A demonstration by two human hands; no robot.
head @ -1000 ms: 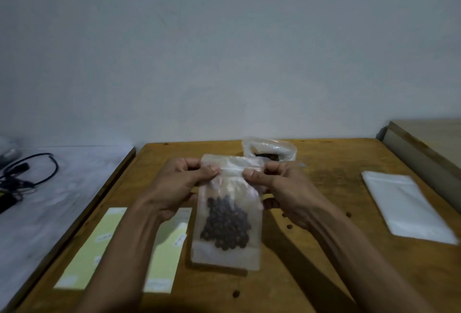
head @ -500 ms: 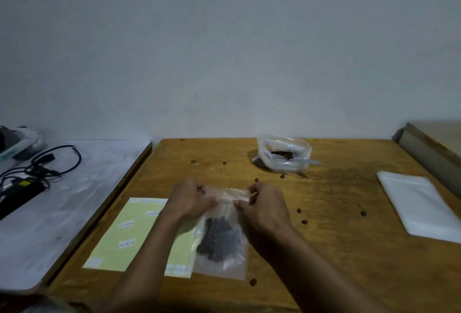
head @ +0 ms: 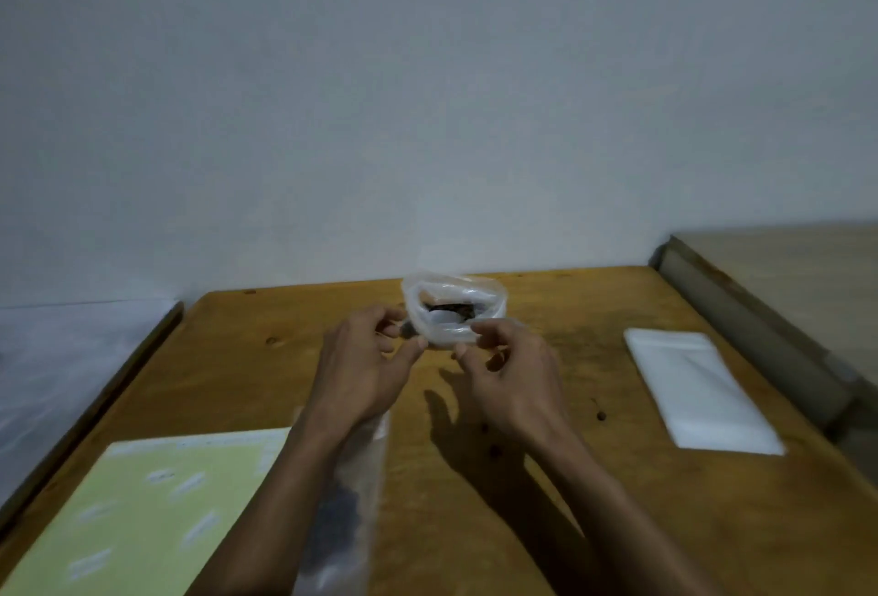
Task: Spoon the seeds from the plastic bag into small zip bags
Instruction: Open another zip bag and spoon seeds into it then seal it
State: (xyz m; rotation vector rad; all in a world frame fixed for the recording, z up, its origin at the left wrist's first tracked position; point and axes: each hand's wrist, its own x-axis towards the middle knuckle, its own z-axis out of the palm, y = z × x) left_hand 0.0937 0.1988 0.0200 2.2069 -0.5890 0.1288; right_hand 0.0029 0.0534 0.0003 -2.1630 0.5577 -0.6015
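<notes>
A clear plastic bag [head: 453, 308] with dark seeds and a pale spoon inside stands open near the wooden table's [head: 617, 524] far edge. My left hand [head: 366, 367] hovers just left of it, fingers apart and empty. My right hand [head: 510, 374] is at the bag's near right side, fingers loosely curled, nothing held. A small zip bag [head: 349, 510] holding dark seeds lies flat on the table under my left forearm, partly hidden by it.
A pale yellow label sheet [head: 142, 510] lies at the near left. A stack of white empty zip bags [head: 698, 388] rests at the right. A few loose seeds [head: 601, 416] dot the wood. A raised ledge borders the right side, a grey surface the left.
Both hands let go of the filled zip bag, which now lies on the table, and reached forward to the seed bag. The camera view has shifted.
</notes>
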